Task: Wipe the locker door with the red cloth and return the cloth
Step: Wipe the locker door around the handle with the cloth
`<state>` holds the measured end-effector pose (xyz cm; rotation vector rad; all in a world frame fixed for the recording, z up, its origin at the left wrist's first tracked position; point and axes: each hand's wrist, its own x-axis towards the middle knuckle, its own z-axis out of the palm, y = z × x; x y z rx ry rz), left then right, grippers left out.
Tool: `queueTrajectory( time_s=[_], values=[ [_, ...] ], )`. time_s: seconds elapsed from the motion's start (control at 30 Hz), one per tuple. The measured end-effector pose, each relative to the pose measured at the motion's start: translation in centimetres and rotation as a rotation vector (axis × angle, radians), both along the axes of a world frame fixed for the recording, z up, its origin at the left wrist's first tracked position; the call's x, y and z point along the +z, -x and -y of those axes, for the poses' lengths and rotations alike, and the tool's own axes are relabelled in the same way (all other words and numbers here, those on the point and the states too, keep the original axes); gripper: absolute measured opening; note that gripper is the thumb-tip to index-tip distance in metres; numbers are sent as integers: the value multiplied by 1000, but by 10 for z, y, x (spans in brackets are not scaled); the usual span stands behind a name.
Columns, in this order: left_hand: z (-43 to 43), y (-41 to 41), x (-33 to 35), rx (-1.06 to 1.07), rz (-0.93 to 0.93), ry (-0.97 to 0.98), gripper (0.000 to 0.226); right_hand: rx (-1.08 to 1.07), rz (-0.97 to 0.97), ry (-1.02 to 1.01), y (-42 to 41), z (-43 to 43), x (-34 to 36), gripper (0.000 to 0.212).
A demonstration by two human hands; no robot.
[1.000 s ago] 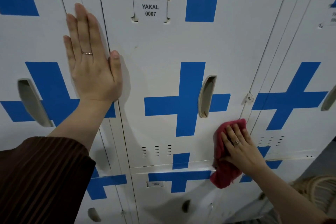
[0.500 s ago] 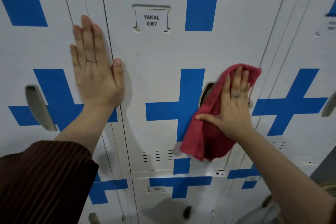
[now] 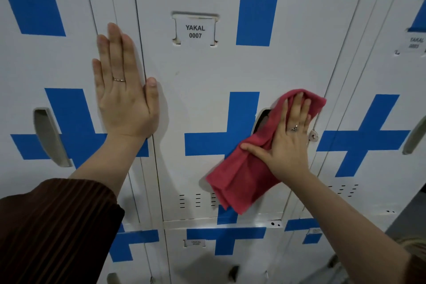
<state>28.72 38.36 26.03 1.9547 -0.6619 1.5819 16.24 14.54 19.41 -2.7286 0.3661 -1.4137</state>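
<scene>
- A red cloth (image 3: 244, 168) is pressed flat against the white locker door (image 3: 207, 99) near the door's right edge, draping over the recessed handle (image 3: 261, 120) and the blue cross (image 3: 221, 143).
- The right hand (image 3: 288, 143), fingers spread wide, pins the cloth to the door just beside the lock (image 3: 313, 136).
- The left hand (image 3: 124, 90) lies open and flat across the door's left edge.
- A label (image 3: 195, 31) near the top edge reads "YAKAL 0007".
</scene>
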Motion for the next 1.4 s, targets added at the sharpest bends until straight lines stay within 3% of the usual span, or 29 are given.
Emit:
queueTrajectory(
  time_s=[0.1,0.27,0.47,0.6,0.73,0.9,1.03,1.2,1.4],
  values=[
    [0,0,0,4,0,-1,61,18,49,-32,-1,4,8,117],
    [0,0,0,-4,2,3,61,65,261,-285,-9,-8,30,113],
    [0,1,0,8,-5,3,61,58,186,-223,-4,-2,25,119],
    [0,0,0,8,0,-3,61,90,259,-335,-8,-10,29,116],
    [0,0,0,9,-3,0,61,77,170,-252,-3,-6,22,120],
    [0,0,0,12,0,-1,61,118,274,-420,-8,-16,25,116],
    [0,-1,0,12,-11,-5,61,115,181,-330,-3,-11,14,120],
    [0,-1,-1,11,-20,-8,60,100,246,-424,-7,-14,24,119],
    [-1,-2,-2,14,-10,2,57,108,193,-349,-2,-9,23,118]
  ],
)
